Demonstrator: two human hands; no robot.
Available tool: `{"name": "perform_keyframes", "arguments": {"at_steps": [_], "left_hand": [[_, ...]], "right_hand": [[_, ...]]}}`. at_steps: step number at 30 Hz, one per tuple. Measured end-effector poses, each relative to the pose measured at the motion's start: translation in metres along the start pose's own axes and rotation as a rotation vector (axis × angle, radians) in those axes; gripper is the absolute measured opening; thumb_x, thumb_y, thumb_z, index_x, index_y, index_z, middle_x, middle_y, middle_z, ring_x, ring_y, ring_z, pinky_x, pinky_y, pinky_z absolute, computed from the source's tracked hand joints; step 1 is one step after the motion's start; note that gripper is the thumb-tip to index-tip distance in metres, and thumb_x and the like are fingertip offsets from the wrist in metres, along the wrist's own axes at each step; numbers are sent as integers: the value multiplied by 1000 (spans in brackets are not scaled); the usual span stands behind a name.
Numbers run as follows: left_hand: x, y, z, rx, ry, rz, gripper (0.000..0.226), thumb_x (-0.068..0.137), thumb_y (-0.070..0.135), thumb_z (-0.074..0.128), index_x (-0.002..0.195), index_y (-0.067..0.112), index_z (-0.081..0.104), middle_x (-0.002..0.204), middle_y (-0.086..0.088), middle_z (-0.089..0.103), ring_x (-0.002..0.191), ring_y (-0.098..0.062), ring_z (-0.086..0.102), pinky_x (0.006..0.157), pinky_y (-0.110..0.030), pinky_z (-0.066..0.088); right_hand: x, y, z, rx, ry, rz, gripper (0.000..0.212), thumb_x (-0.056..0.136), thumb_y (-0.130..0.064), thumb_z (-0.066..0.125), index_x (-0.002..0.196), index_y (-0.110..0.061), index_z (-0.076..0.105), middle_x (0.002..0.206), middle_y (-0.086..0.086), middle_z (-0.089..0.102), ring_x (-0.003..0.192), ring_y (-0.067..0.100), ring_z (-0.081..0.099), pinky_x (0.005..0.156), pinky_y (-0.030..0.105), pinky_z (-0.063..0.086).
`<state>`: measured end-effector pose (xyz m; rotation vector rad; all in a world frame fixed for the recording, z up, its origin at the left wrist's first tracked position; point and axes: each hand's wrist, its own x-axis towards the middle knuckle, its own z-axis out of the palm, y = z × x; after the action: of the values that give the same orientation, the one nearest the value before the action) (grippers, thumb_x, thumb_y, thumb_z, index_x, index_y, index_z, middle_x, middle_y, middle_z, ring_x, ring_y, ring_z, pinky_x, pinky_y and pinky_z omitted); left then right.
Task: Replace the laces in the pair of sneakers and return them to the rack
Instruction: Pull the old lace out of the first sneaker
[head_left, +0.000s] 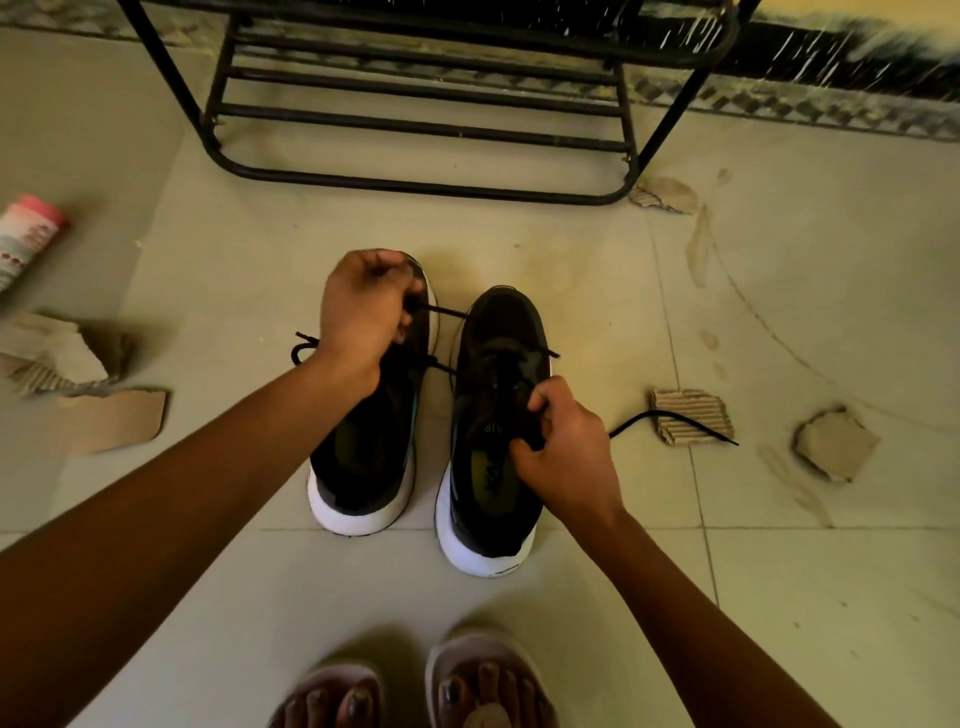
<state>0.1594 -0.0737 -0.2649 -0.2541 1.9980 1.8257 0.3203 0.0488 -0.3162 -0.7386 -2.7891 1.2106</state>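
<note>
Two black sneakers with white soles stand side by side on the tiled floor, toes pointing away from me. My left hand lies over the front of the left sneaker and pinches its black lace, which stretches to the right. My right hand grips the tongue and lace at the top of the right sneaker. A loose end of the black lace trails right across the floor. The black metal shoe rack stands just beyond the sneakers.
Torn cardboard pieces lie around: left, right, far right and by the rack's foot. A pink-capped bottle lies at the left edge. My feet in sandals are at the bottom.
</note>
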Motion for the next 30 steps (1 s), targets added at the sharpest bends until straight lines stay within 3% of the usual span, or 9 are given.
{"name": "perform_keyframes", "arguments": {"at_steps": [2,5,7,9,12,15,22,26,30], "left_hand": [[3,-7,-3,360,-57,213,12,90,16,55,89,28,58,92,7,62,77,-7,57,65,-18,44],[-5,-16,-1,886,-256,390,12,82,42,60,90,35,65,114,6,56,111,-14,51,93,-30,42],[-17,-18,4,1103,-295,429,22,79,50,64,94,34,66,125,2,50,121,-21,42,100,-41,38],[-27,-18,8,1235,-305,503,32,77,55,63,99,33,64,120,4,53,117,-20,45,97,-39,37],[-36,-16,12,1269,-430,438,56,70,64,64,110,25,58,95,5,60,92,-16,60,78,-32,50],[-39,-19,14,1398,-492,418,67,69,64,66,116,19,54,91,2,61,85,-18,61,70,-30,51],[-40,-29,9,1174,-448,423,22,82,28,58,100,16,65,72,1,58,69,-17,58,61,-26,47],[-38,-32,7,1089,-445,401,15,81,19,58,92,13,66,60,4,50,62,-17,55,59,-29,49],[-38,-31,6,1053,-460,388,17,81,17,59,95,12,67,60,4,53,64,-17,58,63,-32,52]], "right_hand": [[1,-1,-3,-4,-27,-8,27,78,-14,66,90,-21,43,65,-11,46,56,4,44,52,15,35],[7,1,-14,64,-125,-4,28,76,-23,73,85,-25,46,61,-9,48,53,5,43,53,23,39],[12,4,-24,172,-180,19,25,76,-29,76,82,-27,52,64,-7,52,54,3,45,55,21,41],[17,6,-29,272,-145,44,14,79,-30,72,81,-25,59,68,-3,58,58,4,51,57,22,43],[25,10,-30,257,-2,34,8,89,-21,62,83,-27,64,72,-10,61,61,2,55,55,16,44],[34,9,-24,96,38,-37,14,88,-16,62,98,-21,70,83,-7,62,71,6,58,61,7,42],[49,0,-17,3,42,-149,16,89,-12,60,100,-15,72,88,-8,62,71,-1,54,66,4,40],[55,-5,-21,-1,-58,-92,16,89,-11,61,100,-14,71,83,-10,61,59,-8,52,58,2,39],[62,-11,-28,-152,-128,-127,10,85,-15,65,94,-14,70,87,1,67,65,4,56,61,14,42]]}}
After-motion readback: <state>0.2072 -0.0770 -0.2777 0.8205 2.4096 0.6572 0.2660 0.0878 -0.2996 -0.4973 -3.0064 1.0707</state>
